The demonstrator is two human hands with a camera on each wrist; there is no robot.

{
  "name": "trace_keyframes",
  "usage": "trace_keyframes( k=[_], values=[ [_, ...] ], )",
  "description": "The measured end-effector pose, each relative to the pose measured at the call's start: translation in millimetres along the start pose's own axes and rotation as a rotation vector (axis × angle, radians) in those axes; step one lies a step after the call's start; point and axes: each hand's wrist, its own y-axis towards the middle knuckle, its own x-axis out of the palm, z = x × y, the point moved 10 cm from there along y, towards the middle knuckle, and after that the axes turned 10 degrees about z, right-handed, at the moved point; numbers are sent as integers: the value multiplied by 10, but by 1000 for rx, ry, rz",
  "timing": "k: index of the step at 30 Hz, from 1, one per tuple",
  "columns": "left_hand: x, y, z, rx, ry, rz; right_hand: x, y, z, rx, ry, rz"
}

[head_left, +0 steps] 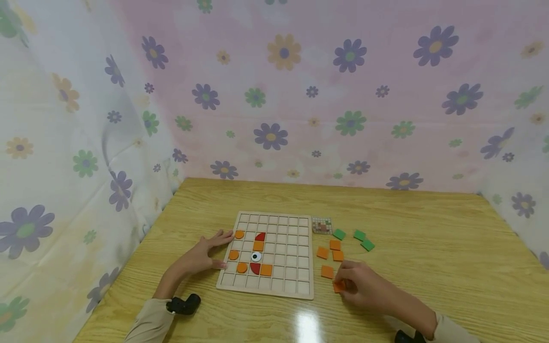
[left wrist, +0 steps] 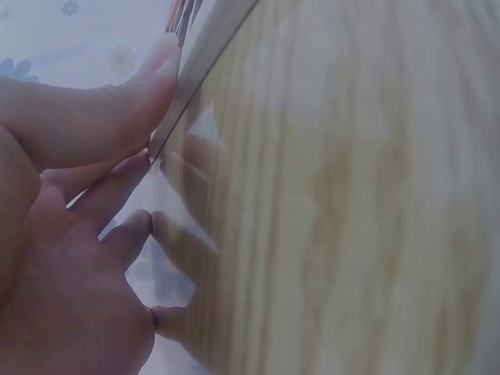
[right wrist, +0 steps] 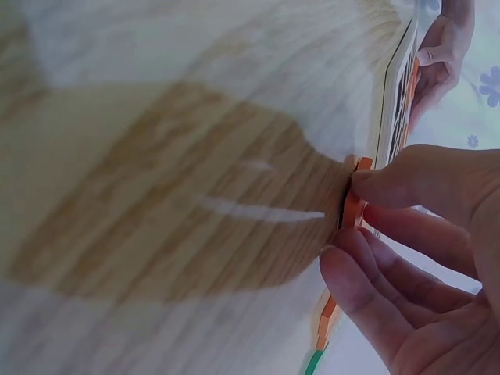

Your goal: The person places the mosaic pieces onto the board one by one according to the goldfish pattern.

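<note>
**Right hand [head_left: 362, 286] pinches an orange square [head_left: 339, 287] at the right of the board [head_left: 306, 291]**

The right hand grasps the orange square between thumb and fingertips, low over the table [head_left: 429, 228]. The piece is just beyond the board's near right corner, partly covered by the fingers.

Close to the grip, on the far side, lies a loose orange tile [head_left: 327, 271]. Farther off come three more: one on the left [head_left: 322, 252], and a pair on the right, the nearer [head_left: 338, 256] just beside the farther [head_left: 335, 245]. Beyond these are three green tiles, one on the left [head_left: 339, 234] and two [head_left: 359, 235] [head_left: 367, 245] together on the right. A small printed card [head_left: 322, 226] lies just beside the board's far right corner.

On the gridded board, a line of pieces runs from far to near: a red piece [head_left: 260, 237], an orange tile [head_left: 258, 246], an eye piece [head_left: 256, 256] and a second red piece [head_left: 255, 268]. Another orange tile [head_left: 266, 270] sits directly right of that last one. Three orange discs [head_left: 239, 234] [head_left: 233, 255] [head_left: 242, 267] lie toward the left edge.

There the left hand [head_left: 199, 257] is released, fingers spread, with thumb and fingertips at the board's left edge. A flowered cloth [head_left: 317, 105] hangs behind the table and along its sides.
</note>
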Motion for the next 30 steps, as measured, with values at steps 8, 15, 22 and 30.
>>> trace_keyframes(
  k=[8,15,22,30],
  values=[
    [9,-5,-7,9,-9,1,-27,38,-67,-22,21,28],
    [9,15,-35,-12,-5,11,-64,101,-162,-91,20,84],
    [17,23,-40,-16,-8,7,-37,206,-217,-103,24,76],
    [17,28,-47,-14,-1,6,32,330,-249,-83,31,50]
  ],
)
